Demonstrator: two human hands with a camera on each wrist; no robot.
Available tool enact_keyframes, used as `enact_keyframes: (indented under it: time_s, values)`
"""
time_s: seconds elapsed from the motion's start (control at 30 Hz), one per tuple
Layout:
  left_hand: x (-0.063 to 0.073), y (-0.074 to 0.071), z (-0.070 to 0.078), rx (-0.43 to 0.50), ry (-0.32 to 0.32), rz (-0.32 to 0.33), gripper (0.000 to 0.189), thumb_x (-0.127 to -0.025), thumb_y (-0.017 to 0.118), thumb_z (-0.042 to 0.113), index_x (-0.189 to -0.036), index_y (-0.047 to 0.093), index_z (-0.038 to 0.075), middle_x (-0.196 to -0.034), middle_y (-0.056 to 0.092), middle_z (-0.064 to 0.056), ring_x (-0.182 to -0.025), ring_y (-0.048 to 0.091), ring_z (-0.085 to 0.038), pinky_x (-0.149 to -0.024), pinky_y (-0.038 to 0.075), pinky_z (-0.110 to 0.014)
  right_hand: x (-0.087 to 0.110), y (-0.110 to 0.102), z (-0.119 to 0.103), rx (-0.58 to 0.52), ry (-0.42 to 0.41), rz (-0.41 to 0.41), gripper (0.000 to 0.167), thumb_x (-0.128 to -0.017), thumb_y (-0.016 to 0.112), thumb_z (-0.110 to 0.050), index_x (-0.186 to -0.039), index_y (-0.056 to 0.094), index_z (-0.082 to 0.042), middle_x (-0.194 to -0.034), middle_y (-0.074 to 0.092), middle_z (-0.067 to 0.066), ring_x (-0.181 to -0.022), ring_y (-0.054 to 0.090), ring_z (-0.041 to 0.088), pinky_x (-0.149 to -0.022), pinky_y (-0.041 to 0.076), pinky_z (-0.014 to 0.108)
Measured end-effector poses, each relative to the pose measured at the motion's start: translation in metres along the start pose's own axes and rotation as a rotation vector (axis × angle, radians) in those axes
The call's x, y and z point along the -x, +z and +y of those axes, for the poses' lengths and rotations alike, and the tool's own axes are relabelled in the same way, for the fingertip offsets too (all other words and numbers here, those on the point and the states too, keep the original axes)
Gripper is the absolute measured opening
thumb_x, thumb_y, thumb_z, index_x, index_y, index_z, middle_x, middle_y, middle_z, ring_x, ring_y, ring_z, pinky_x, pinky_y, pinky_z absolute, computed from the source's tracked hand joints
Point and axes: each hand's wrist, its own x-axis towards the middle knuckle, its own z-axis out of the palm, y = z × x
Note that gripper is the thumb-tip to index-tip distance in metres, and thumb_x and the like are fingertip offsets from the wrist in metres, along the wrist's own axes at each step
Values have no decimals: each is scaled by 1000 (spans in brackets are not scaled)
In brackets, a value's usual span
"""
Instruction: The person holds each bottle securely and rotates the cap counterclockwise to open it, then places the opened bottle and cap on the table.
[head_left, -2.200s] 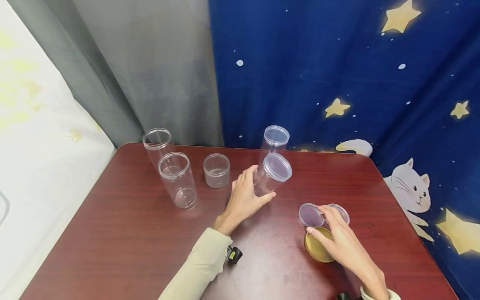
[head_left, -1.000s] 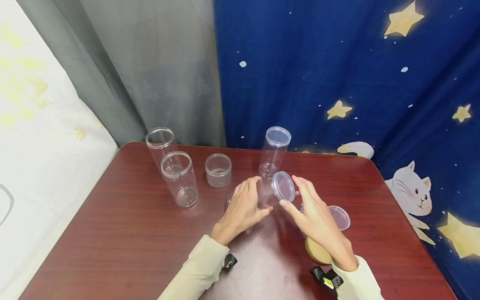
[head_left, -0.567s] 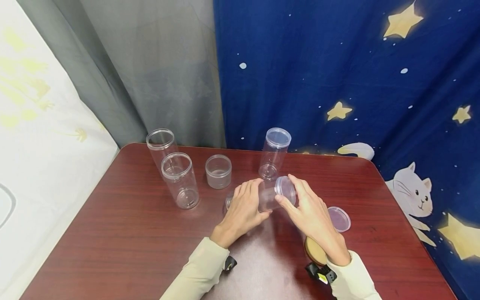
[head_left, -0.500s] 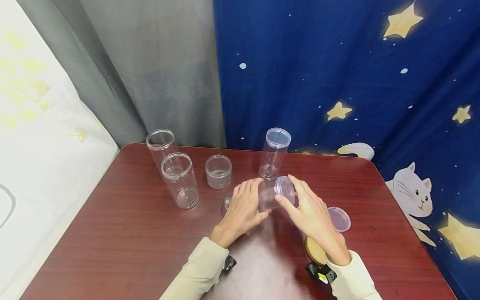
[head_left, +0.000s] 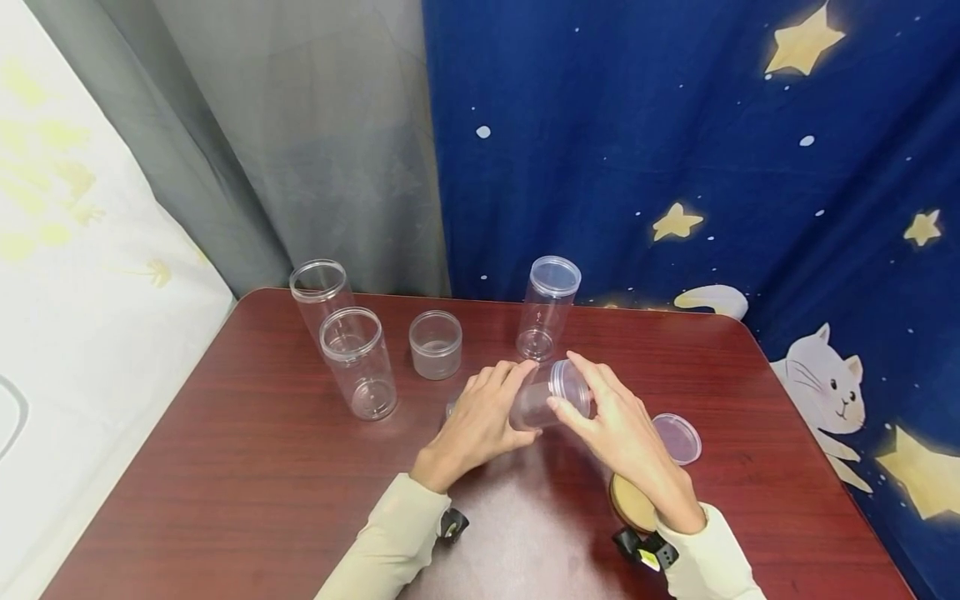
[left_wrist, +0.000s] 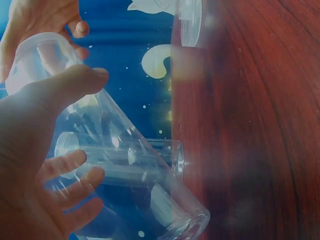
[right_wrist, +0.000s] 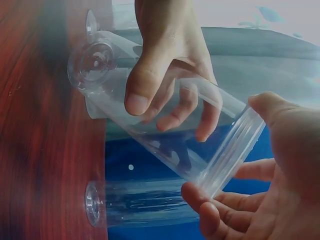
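Note:
My left hand (head_left: 480, 417) grips a tall clear plastic jar (head_left: 531, 407) around its side, thumb on one side and fingers on the other. The jar is tilted, its base low to the left and its top toward my right hand (head_left: 626, 429). My right thumb and fingers hold the rim of the clear lid (head_left: 573, 386) on the jar's top. In the right wrist view the lid (right_wrist: 234, 149) sits over the mouth, the thumb on one edge and fingertips on the opposite edge. The jar looks empty in the left wrist view, where its base (left_wrist: 192, 225) points down right.
Behind stands a lidded tall jar (head_left: 553, 287). To the left are two tall open jars, one at the back (head_left: 318, 287) and one nearer (head_left: 358, 354), plus a short jar (head_left: 437, 354). A clear lid (head_left: 677, 439) and a gold lid (head_left: 632, 502) lie by my right hand.
My right hand has left the lids on the table and moved left onto the held jar's lid. My left hand has lowered the jar and tipped it further toward the right.

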Motion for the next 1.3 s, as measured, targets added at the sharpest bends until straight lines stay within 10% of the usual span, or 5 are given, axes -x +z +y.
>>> enact_keyframes:
  time_s: [0.37, 0.57, 1.3]
  values:
    - [-3, -7, -5, 48, 39, -45, 87, -67, 85, 45, -141, 48, 19, -115, 63, -3, -94, 62, -23, -81, 51, -38, 2, 0, 7, -38, -195, 61, 68, -84, 78, -30, -144, 49, -16, -122, 60, 6, -80, 53, 13, -67, 47, 28]
    - [-5, -9, -8, 109, 42, -92, 87, -67, 85, 44, -142, 47, 20, -115, 63, -1, -92, 61, -20, -82, 52, -38, 2, 0, 11, -58, -276, 67, 69, -82, 80, -23, -143, 50, -13, -128, 58, 11, -98, 61, 22, -79, 54, 39]
    - [-2, -19, -20, 386, -18, -378, 98, -68, 86, 46, -151, 37, 24, -142, 52, 11, -115, 58, -9, -97, 47, -34, 2, -9, 16, -69, -547, -20, 59, -85, 78, -34, -138, 58, -19, -133, 53, 3, -112, 57, 16, -86, 52, 33]
